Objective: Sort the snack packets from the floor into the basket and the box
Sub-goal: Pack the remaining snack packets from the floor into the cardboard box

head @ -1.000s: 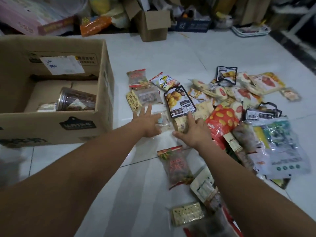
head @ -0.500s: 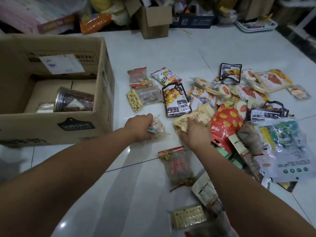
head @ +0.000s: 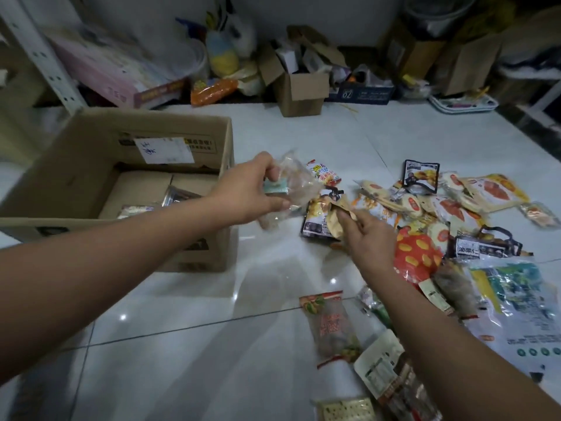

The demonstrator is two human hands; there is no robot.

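The fingers of my left hand pinch a clear packet in the air, the box sits just left and below it, and my right hand pinches a tan packet farther away.

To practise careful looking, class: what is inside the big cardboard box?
Inside the box lie a shiny dark packet and a pale packet on its cardboard bottom. The near wall and the left forearm hide the rest of the bottom.
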